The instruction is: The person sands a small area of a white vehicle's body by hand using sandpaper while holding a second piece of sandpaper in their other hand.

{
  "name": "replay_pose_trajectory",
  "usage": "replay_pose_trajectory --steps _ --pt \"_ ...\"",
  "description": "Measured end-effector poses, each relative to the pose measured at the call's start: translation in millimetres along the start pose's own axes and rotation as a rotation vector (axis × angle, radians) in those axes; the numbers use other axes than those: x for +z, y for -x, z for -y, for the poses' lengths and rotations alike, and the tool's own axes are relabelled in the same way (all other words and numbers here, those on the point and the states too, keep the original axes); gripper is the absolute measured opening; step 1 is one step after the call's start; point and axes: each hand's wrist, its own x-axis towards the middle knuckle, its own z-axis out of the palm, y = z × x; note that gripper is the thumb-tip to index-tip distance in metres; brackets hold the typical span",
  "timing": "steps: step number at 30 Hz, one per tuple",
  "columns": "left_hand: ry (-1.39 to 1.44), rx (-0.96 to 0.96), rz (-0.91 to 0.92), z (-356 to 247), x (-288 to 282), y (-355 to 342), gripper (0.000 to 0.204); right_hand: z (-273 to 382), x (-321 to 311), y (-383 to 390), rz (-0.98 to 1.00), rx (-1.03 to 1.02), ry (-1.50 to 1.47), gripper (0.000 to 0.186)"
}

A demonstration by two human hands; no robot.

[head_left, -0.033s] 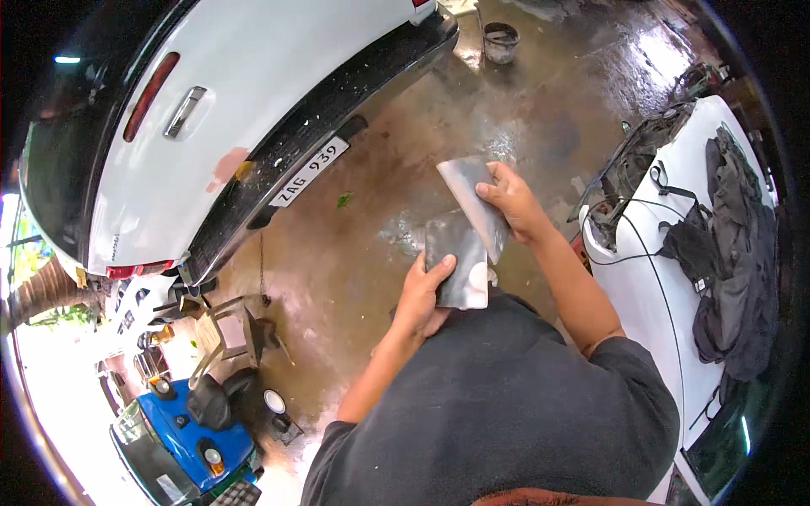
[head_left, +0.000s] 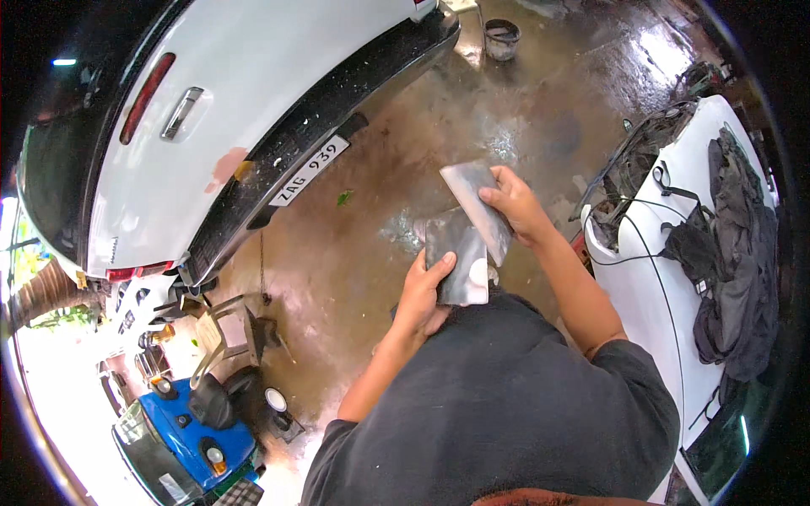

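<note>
In left hand point(head_left: 419, 295), dark sheet point(head_left: 460, 253); right hand point(head_left: 516, 204), paler sheet point(head_left: 474, 207).

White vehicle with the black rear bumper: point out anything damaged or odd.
A ragged pinkish patch marks the white painted tailgate beside the black bumper. It looks odd against the surrounding white; whether it's damage is unclear.
</note>
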Motion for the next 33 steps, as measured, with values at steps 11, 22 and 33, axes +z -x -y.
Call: replay_pose_trajectory --steps 11,22,33 --pt "0.145 -0.161 -0.268 -40.7 -123.0 -237.6 0.034 -117.1 -109.7 -74.1 -0.398 0.523 0.096 0.046" --pt "0.213 -0.598 -0.489 33.2 -259.0 -359.6 0.037 -298.9 -139.1 -159.7 -0.874 0.792 -0.317 0.041" --pt "0.162 -0.580 -0.620 24.5 -218.4 -404.5 0.035 -385.9 -186.1 -196.1 -0.920 0.905 -0.553 0.042"
